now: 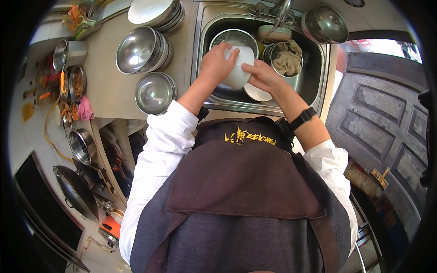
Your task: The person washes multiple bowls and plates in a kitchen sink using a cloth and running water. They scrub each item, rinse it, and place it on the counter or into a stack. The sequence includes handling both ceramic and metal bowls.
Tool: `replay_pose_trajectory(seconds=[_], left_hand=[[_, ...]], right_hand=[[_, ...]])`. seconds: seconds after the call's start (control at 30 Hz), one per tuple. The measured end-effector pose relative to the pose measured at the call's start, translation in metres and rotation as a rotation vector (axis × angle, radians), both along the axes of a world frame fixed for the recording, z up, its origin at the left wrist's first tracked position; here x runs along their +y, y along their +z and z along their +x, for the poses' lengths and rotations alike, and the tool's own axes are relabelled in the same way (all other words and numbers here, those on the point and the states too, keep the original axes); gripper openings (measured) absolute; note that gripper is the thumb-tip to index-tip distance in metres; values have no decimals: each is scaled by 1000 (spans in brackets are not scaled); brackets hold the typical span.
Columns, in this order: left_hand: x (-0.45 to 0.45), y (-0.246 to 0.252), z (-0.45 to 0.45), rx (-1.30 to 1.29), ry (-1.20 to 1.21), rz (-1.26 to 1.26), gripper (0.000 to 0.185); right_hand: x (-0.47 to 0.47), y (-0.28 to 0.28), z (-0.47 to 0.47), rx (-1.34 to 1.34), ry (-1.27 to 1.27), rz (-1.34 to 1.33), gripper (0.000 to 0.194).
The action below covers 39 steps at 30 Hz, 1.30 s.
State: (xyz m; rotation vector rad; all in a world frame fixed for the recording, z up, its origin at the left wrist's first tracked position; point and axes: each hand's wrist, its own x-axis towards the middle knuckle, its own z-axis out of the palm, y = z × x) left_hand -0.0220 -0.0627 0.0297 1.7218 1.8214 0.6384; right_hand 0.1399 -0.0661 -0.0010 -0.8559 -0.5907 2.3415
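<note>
Over the stainless steel sink [319, 92], my left hand [218, 63] and my right hand [263, 75] grip a white bowl [241, 68] between them, tilted on its side. Behind it in the basin sits a metal bowl [235, 35] that looks wet inside. A second white bowl [258, 93] lies lower in the basin, partly hidden by my right hand. To the right, a beige cloth [288, 59] rests in stacked metal bowls [269, 54]. A patterned bowl [275, 33] stands at the back, near the metal faucet [282, 13].
Left of the sink, the counter [106, 92] carries stacked metal bowls [138, 49], another such stack [155, 92] and a white bowl on a stack [150, 10]. More metal bowls [326, 25] stand at the sink's back right corner. A paneled door [379, 102] is at the right.
</note>
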Motion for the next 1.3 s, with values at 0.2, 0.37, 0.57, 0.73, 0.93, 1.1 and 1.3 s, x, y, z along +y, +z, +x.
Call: replay_pose_trajectory(seconds=[0.2, 0.37, 0.57, 0.73, 0.93, 1.1, 1.3], left_hand=[[-45, 28, -42, 12, 101, -197, 58], [-89, 49, -88, -484, 263, -374, 53], [-139, 57, -122, -640, 474, -337, 33], [-167, 54, -150, -434, 584, -242, 33], [-163, 16, -182, -338, 699, -337, 42], [-164, -8, -182, -88, 671, -140, 48], [-166, -6, -177, -82, 777, -263, 73]], right_hand=[[-20, 58, -27, -861, 447, 1201, 15], [-40, 77, -70, -981, 633, 1655, 17], [-58, 67, -114, -700, 576, 1934, 18], [-68, 55, -156, -623, 645, 2063, 14], [-62, 31, -195, -754, 801, 2100, 11], [-61, 12, -201, -744, 740, 2126, 11], [-58, 4, -198, -674, 787, 2035, 20]])
